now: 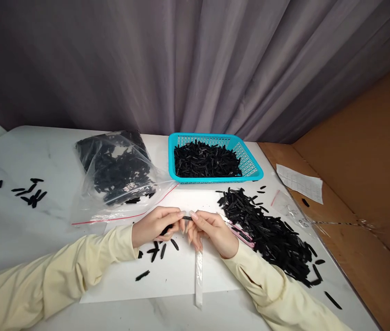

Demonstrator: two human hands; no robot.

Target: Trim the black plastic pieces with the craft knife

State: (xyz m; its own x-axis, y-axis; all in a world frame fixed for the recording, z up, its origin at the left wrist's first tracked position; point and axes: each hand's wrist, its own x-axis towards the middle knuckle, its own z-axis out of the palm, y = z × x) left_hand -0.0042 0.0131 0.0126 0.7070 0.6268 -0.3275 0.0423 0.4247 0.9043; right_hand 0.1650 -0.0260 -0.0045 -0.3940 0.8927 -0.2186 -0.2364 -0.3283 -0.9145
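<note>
White marble table (pixel 15 220), grey curtain (pixel 181 64)

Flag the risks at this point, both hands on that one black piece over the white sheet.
1. The black piece is pinched only at fingertip level between the left hand and right hand; it could slip and mix with the loose pieces below.
2. The right sleeve lies close to the big pile and may sweep pieces toward the table edge.
3. The clear strip overhangs the white sheet and could be knocked off.
</note>
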